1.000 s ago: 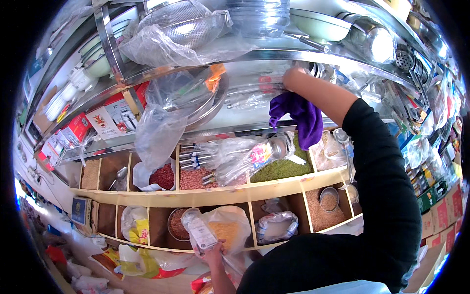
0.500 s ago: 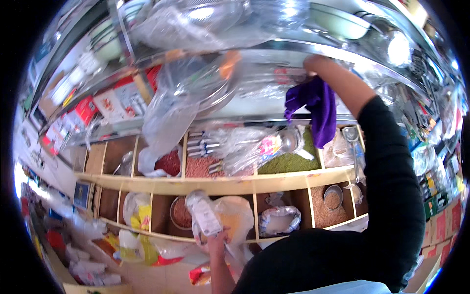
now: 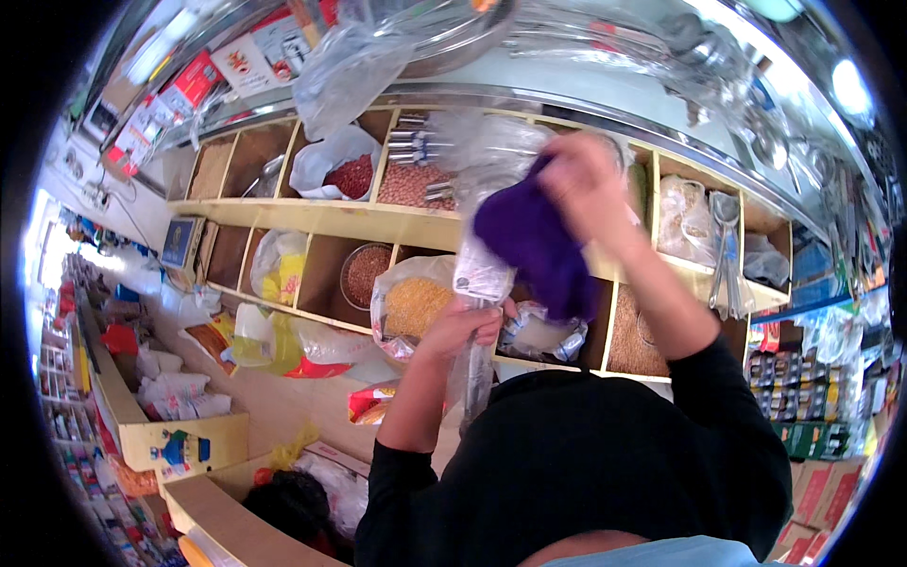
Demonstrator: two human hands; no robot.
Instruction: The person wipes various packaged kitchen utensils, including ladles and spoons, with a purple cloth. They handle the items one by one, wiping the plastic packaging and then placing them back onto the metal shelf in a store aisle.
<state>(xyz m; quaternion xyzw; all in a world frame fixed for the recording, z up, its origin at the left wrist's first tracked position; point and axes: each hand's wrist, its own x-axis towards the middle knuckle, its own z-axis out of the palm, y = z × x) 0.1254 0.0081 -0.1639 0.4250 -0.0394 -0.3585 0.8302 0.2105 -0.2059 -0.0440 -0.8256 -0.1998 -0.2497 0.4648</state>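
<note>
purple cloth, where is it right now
In the head view, the purple cloth hangs from the right hand, centre frame, before the wooden shelf, above the left hand.

Matt purple cloth [image 3: 534,241], glossy clear plastic bag [image 3: 482,274] (crinkled), wooden shelving [image 3: 312,217].

Wooden cubby shelf [image 3: 312,219] holding grain bags [image 3: 412,304]

wooden shelf [image 3: 312,219] | red beans bag [image 3: 342,170] | yellow lentils bag [image 3: 413,304] | metal bowl [image 3: 367,274]
</note>
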